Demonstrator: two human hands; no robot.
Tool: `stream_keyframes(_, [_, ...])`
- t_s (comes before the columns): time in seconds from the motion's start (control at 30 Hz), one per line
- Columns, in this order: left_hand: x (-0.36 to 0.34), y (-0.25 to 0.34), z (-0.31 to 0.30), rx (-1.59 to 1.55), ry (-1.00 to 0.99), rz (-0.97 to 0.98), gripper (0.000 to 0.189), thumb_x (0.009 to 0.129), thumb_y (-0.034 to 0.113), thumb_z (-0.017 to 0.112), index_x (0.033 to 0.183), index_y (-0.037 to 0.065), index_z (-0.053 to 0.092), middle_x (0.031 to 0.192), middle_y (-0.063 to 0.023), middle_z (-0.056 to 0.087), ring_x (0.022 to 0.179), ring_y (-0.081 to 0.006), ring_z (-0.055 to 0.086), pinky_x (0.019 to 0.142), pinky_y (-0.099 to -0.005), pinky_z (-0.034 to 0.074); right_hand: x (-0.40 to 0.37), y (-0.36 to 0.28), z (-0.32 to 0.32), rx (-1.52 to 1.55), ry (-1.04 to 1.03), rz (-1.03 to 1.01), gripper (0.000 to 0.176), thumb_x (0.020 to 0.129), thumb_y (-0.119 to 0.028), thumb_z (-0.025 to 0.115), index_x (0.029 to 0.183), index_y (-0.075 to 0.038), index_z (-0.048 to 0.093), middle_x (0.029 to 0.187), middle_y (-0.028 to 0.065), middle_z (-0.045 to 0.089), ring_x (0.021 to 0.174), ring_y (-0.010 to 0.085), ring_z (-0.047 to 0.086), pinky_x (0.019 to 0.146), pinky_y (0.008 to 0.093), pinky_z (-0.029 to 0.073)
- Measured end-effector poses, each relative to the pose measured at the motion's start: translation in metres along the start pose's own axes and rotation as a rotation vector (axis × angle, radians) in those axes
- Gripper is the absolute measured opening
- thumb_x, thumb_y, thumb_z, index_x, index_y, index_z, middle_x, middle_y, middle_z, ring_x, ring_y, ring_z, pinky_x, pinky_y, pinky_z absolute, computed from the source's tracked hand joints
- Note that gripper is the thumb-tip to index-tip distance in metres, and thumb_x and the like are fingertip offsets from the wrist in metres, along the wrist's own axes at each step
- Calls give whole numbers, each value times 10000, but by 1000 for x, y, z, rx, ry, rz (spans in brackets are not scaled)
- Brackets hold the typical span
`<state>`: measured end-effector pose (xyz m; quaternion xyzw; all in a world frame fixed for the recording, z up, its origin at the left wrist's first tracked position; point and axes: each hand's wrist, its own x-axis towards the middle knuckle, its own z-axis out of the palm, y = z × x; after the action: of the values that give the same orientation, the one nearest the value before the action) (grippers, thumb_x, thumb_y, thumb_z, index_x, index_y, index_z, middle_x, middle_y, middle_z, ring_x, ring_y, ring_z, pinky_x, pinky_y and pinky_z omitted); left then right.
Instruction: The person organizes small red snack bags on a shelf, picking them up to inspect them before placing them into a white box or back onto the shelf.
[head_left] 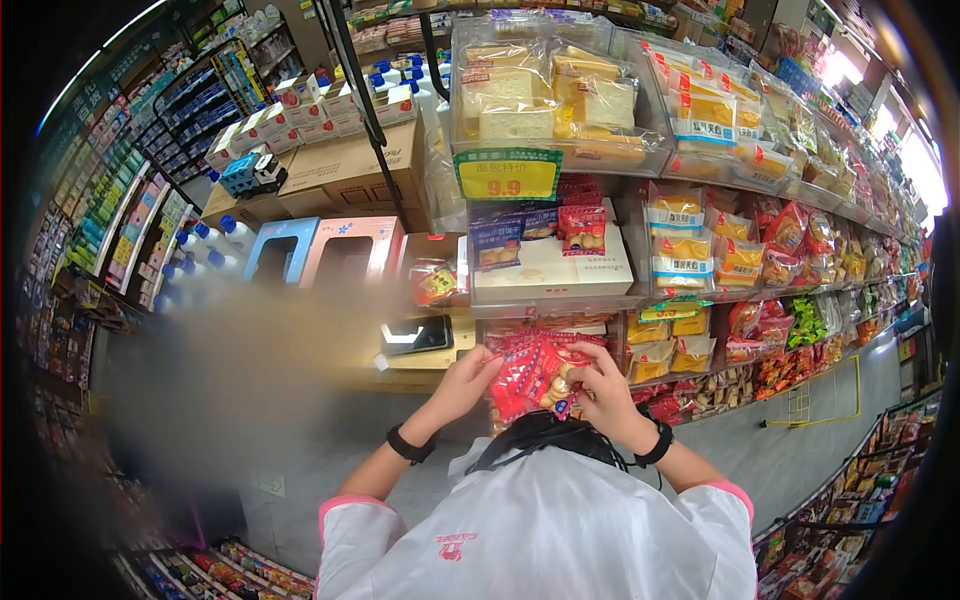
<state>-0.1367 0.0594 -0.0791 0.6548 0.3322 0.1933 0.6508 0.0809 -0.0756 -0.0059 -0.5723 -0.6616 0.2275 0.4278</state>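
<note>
Red snack packets (532, 376) with small round biscuits showing through a clear part are held up in front of my chest. At their left edge, my left hand (470, 382) pinches the red wrapping. My right hand (603, 388) grips the right side, fingers curled over the packet by the biscuits. Just beyond the packets is a shelf bin with more red packets. Above it, a white box (560, 272) carries blue packets (497, 243) and a red biscuit packet (583, 230).
Bagged bread (515, 100) fills the top bin above a price sign (507, 176). Yellow-and-white bread packs (682, 215) line the shelves to the right. A phone (415, 335) lies on the wooden ledge at left, below a pink box (350, 255). A blurred area covers the near left.
</note>
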Motion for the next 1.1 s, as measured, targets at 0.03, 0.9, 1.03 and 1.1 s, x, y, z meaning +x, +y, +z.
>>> stream_keyframes(0.03, [-1,4,2,-15,-5,-9,165,979,204,488,957,41,502,838,-1,583,723,-43,569,622,-204,493,-1,-1,2,-12,3,-10,307,677,153,547,939,-7,558,1238,179,467,905,273,593,779,332,487])
stream_keyframes(0.9, [-42,26,16,-236,-164,-124,271,996,157,423,1246,58,458,1031,-2,598,880,-56,582,755,-233,512,-15,8,-15,759,-82,549,317,872,-97,649,1144,-8,514,1032,27,616,937,88,591,824,246,488])
stream_keyframes(1.03, [-49,38,30,-258,-201,-147,305,995,154,425,1284,58,440,1063,-7,597,894,-59,583,759,-240,513,-18,17,-21,845,-80,570,316,913,-131,592,1184,-12,481,1089,46,599,974,103,586,850,263,486])
stream_keyframes(1.1, [-51,42,37,-285,-223,-170,320,994,148,426,1301,59,430,1089,-14,595,915,-66,584,766,-246,515,-21,20,-29,950,-105,617,320,930,-131,562,1209,-12,461,1123,54,589,991,110,585,862,273,487])
